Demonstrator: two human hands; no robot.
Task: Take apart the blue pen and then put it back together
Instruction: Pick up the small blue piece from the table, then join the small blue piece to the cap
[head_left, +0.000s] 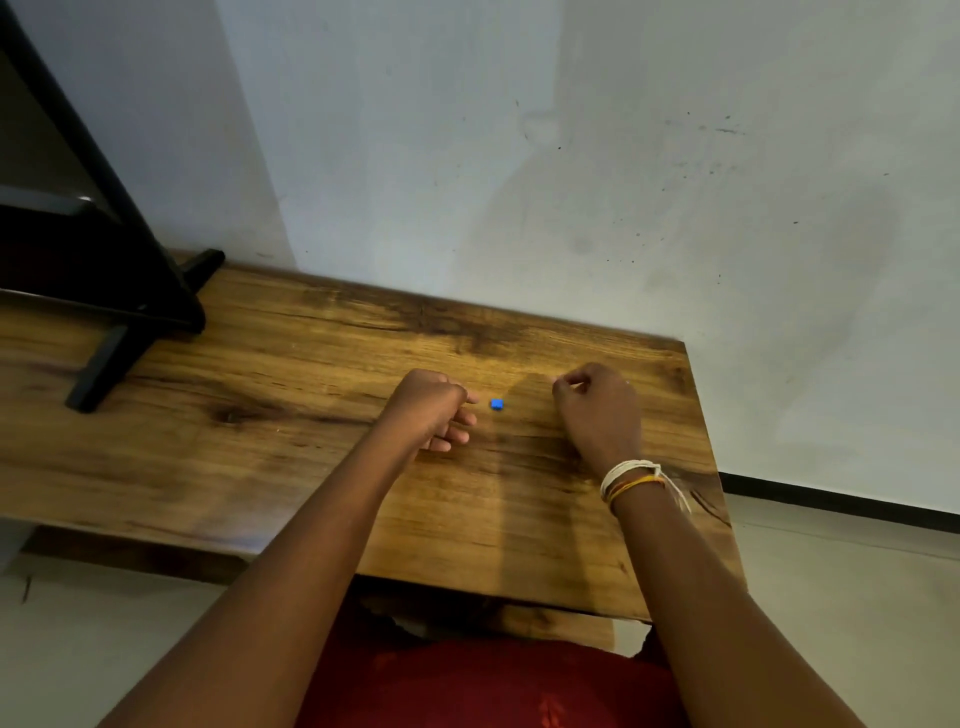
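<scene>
Small blue plastic pen piece (496, 404) on wooden table (260, 415), between loosely curled left hand (434, 410) and fisted right hand (597, 405); grip contents indiscernible.

Both forearms reach forward, bare. Left hand (434, 408) loosely curled, fingers bent inward, knuckles up. Right hand (600, 402) curled into a loose fist, fingertips pinched near thumb; whether it holds anything is unclear. Thread bands (631, 480) wrap the right wrist.
</scene>
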